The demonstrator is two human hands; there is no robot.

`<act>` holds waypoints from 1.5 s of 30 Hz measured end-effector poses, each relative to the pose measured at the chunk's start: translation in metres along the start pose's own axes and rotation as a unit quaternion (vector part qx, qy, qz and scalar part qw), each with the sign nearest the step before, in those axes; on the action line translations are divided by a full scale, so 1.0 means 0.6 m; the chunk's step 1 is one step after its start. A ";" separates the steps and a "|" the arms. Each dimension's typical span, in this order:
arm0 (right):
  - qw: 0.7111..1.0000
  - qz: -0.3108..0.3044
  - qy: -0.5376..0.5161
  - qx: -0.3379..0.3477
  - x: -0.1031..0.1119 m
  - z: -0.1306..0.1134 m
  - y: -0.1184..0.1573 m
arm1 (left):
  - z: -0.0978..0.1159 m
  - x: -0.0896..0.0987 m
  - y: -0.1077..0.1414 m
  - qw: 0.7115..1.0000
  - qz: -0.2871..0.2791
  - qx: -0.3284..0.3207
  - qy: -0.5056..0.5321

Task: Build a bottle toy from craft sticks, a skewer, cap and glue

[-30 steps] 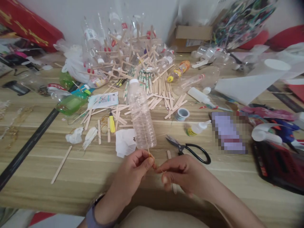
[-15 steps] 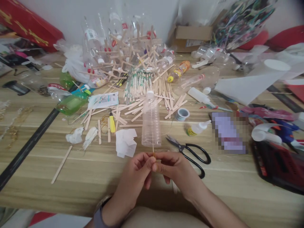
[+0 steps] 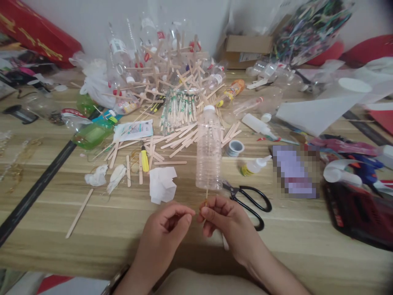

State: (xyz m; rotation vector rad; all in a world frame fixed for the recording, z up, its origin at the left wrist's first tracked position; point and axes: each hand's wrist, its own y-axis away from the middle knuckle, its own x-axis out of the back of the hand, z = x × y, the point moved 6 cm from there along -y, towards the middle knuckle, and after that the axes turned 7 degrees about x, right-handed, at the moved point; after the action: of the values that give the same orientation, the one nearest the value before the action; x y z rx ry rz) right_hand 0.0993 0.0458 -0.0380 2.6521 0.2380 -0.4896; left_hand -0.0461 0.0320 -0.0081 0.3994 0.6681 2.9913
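Note:
My right hand [image 3: 225, 217] pinches a thin stick [image 3: 206, 194] at the base of a clear ribbed plastic bottle [image 3: 208, 151]. The bottle stands out upward from the stick, its white cap [image 3: 209, 108] pointing away from me. Something small and amber shows at my right fingertips. Just left of them, my left hand [image 3: 172, 225] has its thumb and forefinger drawn close together; whether anything fine is between them is too small to tell. Black-handled scissors [image 3: 245, 198] lie right of the bottle, their blades partly behind its lower edge.
White paper pieces [image 3: 162, 184], a yellow-handled tool [image 3: 145, 159] and wooden sticks [image 3: 175, 141] lie beyond my left hand. A glue bottle [image 3: 256, 165], a small grey cup [image 3: 235, 148] and a red-black case [image 3: 359, 209] are on the right. Many clear bottles stand behind.
My left hand has come away from the stick and moved left. My right hand has shifted slightly right, and the bottle has swung right with it, now overlapping the scissors' tips.

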 end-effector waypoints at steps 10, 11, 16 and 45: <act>0.998 -0.046 0.004 0.035 -0.015 0.005 0.004 | 0.015 0.009 -0.048 0.986 -0.033 0.032 -0.161; 0.998 -0.048 0.003 0.036 -0.016 0.006 0.005 | 0.017 0.007 -0.052 0.982 -0.073 0.028 -0.173; 0.997 -0.068 -0.017 0.028 -0.023 0.009 0.009 | 0.026 -0.009 -0.048 0.957 -0.288 0.006 -0.048; 0.982 0.028 0.048 0.179 0.005 -0.009 0.003 | -0.021 -0.068 -0.028 0.897 -0.236 0.172 0.333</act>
State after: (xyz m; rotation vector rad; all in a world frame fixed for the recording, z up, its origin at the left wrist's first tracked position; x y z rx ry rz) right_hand 0.1045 0.0466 -0.0338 3.0289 0.1103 -0.4197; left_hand -0.0099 0.0380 -0.0361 -0.7247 1.1409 2.4823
